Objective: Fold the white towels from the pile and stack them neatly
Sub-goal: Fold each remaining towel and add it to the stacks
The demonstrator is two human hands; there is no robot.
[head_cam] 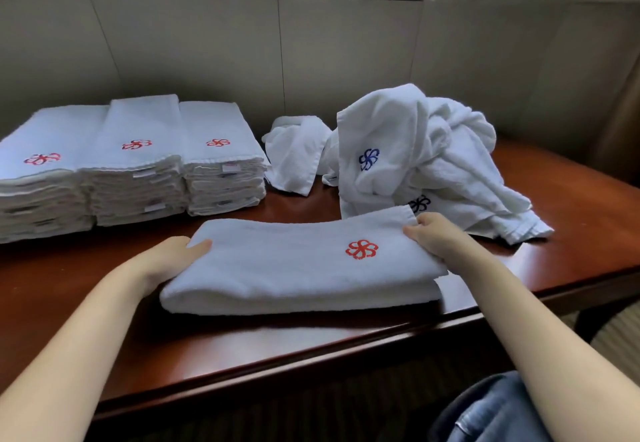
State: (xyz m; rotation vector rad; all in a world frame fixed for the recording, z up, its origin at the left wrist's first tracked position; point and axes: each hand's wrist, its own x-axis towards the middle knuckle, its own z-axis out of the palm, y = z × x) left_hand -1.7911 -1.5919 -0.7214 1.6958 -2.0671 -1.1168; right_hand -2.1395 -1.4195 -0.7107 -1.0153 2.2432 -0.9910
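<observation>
Gripping: left hand (pixel 173 256) and right hand (pixel 433 233) each pinch 1 short end of the folded towel (pixel 294 268), fingers clamped on cloth.
Place: on the table (pixel 571 220), between both hands.
Long axis: left-right, logo up.
Stacks (pixel 131 161): far left, nearer the left hand.
Pile (pixel 415 161): behind right.

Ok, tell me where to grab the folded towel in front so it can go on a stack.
Grip the folded towel at its two short ends, coming in from left and right, where the left hand and right hand already hold it; it lies long, flat and floppy.
</observation>
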